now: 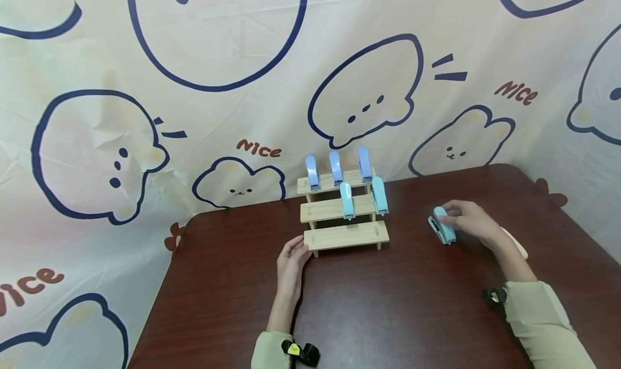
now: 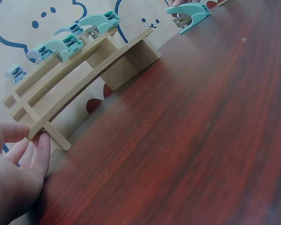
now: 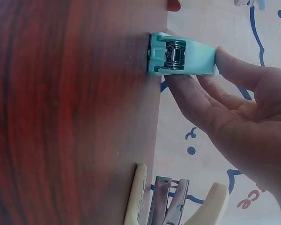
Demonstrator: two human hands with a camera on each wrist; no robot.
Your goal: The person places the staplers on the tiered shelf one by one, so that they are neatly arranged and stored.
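My left hand [image 1: 289, 269] pinches the left end of the lowest step of a three-step wooden rack [image 1: 346, 235], thumb above and fingers below in the left wrist view. Three blue hole punches [image 1: 336, 168] stand along its top step. On the middle step are two teal hole punches [image 1: 346, 200], towards the right. The lowest step is bare. To the right of the rack, my right hand [image 1: 473, 221] holds another teal hole punch [image 1: 440, 228] at the table surface. Its spring [image 3: 174, 55] faces the right wrist camera.
A cream stapler [image 3: 213, 206] with a metal middle part lies on the table beside my right forearm, partly hidden by it in the head view. The dark wooden table [image 1: 233, 288] meets a cartoon-printed curtain [image 1: 218, 116] behind and at the sides.
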